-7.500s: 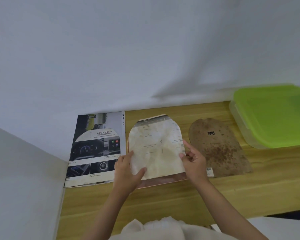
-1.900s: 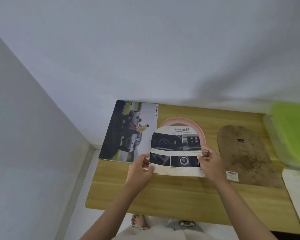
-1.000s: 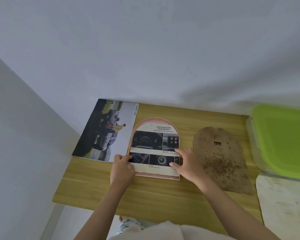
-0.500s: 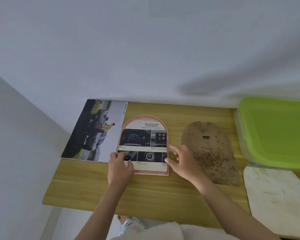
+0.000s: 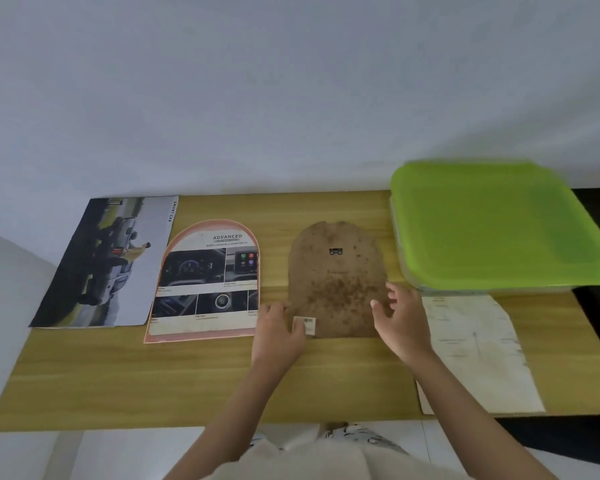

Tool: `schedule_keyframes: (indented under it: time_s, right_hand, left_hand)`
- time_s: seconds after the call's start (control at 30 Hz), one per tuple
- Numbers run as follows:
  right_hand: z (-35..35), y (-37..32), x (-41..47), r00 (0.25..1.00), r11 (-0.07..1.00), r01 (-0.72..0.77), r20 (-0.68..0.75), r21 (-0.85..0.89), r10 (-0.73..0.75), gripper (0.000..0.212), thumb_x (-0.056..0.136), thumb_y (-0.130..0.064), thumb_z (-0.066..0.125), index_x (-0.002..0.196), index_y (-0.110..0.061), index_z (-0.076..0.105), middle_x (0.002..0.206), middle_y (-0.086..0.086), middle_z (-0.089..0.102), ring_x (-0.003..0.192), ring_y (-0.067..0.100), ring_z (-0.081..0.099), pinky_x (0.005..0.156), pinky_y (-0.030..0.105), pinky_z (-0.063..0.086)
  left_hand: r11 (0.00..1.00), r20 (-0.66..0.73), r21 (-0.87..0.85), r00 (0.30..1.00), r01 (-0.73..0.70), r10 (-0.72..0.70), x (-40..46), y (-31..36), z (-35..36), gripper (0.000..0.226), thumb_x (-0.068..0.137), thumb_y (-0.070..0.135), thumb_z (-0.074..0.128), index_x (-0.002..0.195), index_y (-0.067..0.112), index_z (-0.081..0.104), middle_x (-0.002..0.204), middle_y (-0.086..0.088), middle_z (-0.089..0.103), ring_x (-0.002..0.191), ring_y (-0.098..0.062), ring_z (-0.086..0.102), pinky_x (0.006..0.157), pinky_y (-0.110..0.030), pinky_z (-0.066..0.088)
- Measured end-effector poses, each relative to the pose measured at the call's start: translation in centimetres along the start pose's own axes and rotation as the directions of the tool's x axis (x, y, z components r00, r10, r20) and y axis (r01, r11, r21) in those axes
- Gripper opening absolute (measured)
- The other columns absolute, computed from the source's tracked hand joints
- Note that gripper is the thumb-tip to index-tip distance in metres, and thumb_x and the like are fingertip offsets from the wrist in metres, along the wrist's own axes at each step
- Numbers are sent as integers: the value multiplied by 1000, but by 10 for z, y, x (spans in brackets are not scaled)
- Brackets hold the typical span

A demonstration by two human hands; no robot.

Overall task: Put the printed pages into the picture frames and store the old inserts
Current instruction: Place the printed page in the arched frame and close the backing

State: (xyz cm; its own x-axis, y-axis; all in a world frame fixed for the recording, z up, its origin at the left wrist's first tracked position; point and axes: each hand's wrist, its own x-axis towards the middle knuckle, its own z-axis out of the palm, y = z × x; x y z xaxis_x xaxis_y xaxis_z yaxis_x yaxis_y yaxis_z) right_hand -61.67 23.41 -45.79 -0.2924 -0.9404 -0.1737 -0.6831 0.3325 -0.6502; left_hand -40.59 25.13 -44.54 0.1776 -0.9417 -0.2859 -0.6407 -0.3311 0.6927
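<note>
Arch-shaped pink picture frame [image 5: 207, 282] lies flat on the pale wooden surface [image 5: 118, 375], left of centre. The printed dashboard page headed "ADVANCED" [image 5: 210, 285] sits inside it, filling the arch. At 3 o'clock from the frame, just beside it, lies the brown speckled arch-shaped backing board [image 5: 336, 282], flat, with a small barcode label [image 5: 305, 324] at its near-left corner.

Left hand [image 5: 279, 332] rests at the board's near-left corner, fingers curled at the edge by the label; whether it actually grips the board cannot be told. Right hand [image 5: 400, 322] is at the board's near-right edge, fingers spread apart and relaxed, holding nothing.

At 9 o'clock from the frame: rectangular printed page showing a pickup truck [image 5: 108, 261], flat, its right edge close to the frame. At 3 o'clock from the board: stained whitish old paper insert [image 5: 478, 351], flat, at the surface's near edge. At 1 o'clock: clear plastic box with a lime-green lid [image 5: 492, 223], lid on.
</note>
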Motion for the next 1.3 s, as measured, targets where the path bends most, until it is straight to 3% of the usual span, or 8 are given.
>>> schedule_keyframes:
  time_s: [0.23,0.4,0.53,0.7,0.8,1.0,1.13,1.3]
  right_hand:
    - [-4,7,12,992,995,-70,96,-77,78,57,88,-35,57,139,-15,40,133,8,45,116,25,53,92,41,49]
    - [-5,6,19,985,992,-120,132,29,115,62,84,-36,63,138,-15,41,131,9,49,120,27,50,95,44,48]
    - [-6,3,11,994,988,-105,53,116,99,52,86,-31,62,132,-15,46,125,8,49,112,24,53,90,40,49]
    - [-3,-11,-6,997,974,-72,8,213,72,43,92,-20,54,132,-11,41,127,5,36,74,6,52,67,20,41]
    - [2,-24,-14,998,960,-56,-1,274,58,43,92,-22,54,132,-13,40,124,4,37,81,13,56,71,26,48]
    - [31,-70,-32,1000,950,-21,-10,310,26,42,92,-19,55,131,-9,43,124,5,40,84,5,55,63,12,42]
    - [65,-106,-47,999,958,-7,39,288,-5,44,92,-23,54,133,-11,43,127,4,40,92,6,51,67,9,38]
    - [102,-149,-59,995,965,32,87,259,-56,41,93,-23,54,132,-17,43,121,1,40,79,-3,50,60,9,41]
  left_hand:
    - [990,-8,81,993,119,-119,-3,12,18,46,80,22,60,124,12,49,123,-10,44,108,-25,50,93,-33,42]
    - [974,22,-65,976,219,-218,5,10,16,52,75,18,66,124,14,50,116,-5,56,98,-18,58,89,-36,51]
    - [951,35,-205,973,231,-229,6,6,9,53,75,10,70,124,16,51,101,-1,65,85,-14,65,77,-32,54]
    - [953,35,-254,987,163,-160,4,0,-4,55,75,11,73,125,17,51,102,-2,58,86,-16,60,76,-30,54]
    - [950,3,-286,992,122,-126,1,-6,-21,55,77,6,71,126,16,49,95,2,51,77,-12,52,69,-20,47]
    - [928,-38,-356,991,107,-129,-2,-30,-72,51,79,1,68,125,15,51,93,-2,59,73,-8,58,56,-12,49]
    - [914,-60,-384,984,132,-167,1,-59,-114,51,78,0,68,124,14,51,90,0,59,74,-10,59,61,-17,50]
    - [904,-79,-399,976,154,-201,9,-99,-160,51,78,-2,68,124,10,51,91,-2,59,77,-14,62,66,-23,54]
